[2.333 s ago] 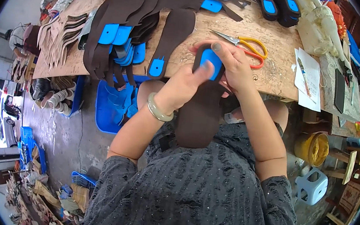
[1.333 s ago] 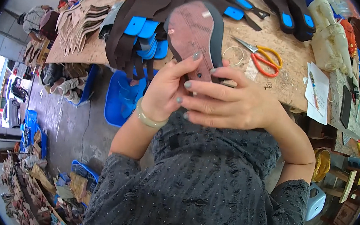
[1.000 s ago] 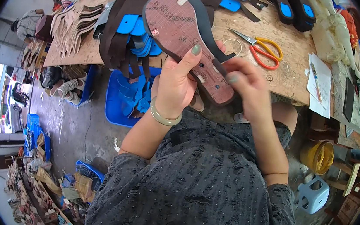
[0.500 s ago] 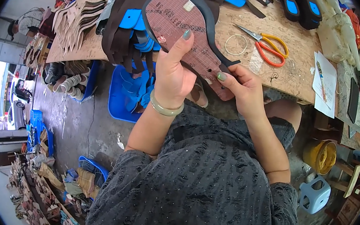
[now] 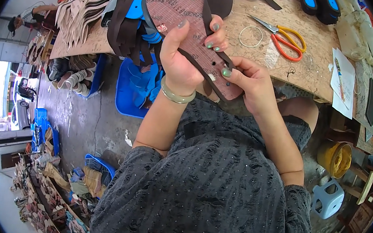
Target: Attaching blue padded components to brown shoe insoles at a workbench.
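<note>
A brown shoe sole [image 5: 179,13] with a reddish textured underside and a dark rim is held up in front of me, bottom side facing me. My left hand [image 5: 181,57] grips it around the middle, thumb on the underside, a pale bangle on the wrist. My right hand [image 5: 249,80] pinches the dark strap at the sole's lower, narrow end, near a few small holes. Behind the sole, on the wooden workbench [image 5: 256,55], dark brown straps with blue tabs [image 5: 130,24] hang over the edge.
Orange-handled scissors [image 5: 281,33] and a rubber-band ring [image 5: 249,36] lie on the bench. Papers [image 5: 345,81] lie at its right. A blue tray [image 5: 132,92] sits below the bench. Stacked soles [image 5: 81,12] lie far left. A yellow bucket [image 5: 336,159] and a small stool [image 5: 327,199] stand on the right.
I lifted the sole off the bench edge and turned its reddish underside toward me. My right hand slid down to its narrow end and took hold of the strap.
</note>
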{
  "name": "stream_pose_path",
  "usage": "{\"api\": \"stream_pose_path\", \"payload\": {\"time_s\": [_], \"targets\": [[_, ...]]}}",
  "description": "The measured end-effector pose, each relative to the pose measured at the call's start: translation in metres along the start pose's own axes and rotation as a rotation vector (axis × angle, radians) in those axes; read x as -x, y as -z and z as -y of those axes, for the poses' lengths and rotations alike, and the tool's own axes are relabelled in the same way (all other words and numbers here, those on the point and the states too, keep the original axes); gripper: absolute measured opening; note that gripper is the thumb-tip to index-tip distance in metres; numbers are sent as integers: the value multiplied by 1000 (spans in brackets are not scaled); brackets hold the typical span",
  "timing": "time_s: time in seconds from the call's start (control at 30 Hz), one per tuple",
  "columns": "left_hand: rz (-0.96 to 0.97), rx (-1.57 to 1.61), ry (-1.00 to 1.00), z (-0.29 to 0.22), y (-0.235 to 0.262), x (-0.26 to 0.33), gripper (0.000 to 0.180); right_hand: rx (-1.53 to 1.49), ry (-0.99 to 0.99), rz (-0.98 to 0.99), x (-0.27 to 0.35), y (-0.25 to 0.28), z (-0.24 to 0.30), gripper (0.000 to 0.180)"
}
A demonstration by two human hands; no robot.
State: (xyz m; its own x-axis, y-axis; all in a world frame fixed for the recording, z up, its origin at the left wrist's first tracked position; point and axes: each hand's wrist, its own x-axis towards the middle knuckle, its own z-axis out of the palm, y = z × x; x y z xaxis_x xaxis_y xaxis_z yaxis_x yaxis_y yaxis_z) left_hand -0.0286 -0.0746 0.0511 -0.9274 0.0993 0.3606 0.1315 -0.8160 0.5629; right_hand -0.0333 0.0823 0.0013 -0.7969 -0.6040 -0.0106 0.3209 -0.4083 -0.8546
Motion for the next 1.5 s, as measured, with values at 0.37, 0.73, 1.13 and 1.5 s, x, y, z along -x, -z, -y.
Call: {"api": "stream_pose_path", "payload": {"time_s": [0.37, 0.73, 1.13, 1.5], "targets": [[43, 103, 46, -4, -2, 0, 38, -143, -168, 56, -5, -3, 10, 36], [-106, -55, 85, -2, 3, 0, 52, 596, 109, 29, 6, -13, 14, 28], [-142, -235, 216, 7, 8, -10, 104, 153, 75, -35, -9, 5, -17, 34], [60, -1776, -360, 24, 35, 45, 38, 396, 23, -213, -7, 0, -13, 26]]}}
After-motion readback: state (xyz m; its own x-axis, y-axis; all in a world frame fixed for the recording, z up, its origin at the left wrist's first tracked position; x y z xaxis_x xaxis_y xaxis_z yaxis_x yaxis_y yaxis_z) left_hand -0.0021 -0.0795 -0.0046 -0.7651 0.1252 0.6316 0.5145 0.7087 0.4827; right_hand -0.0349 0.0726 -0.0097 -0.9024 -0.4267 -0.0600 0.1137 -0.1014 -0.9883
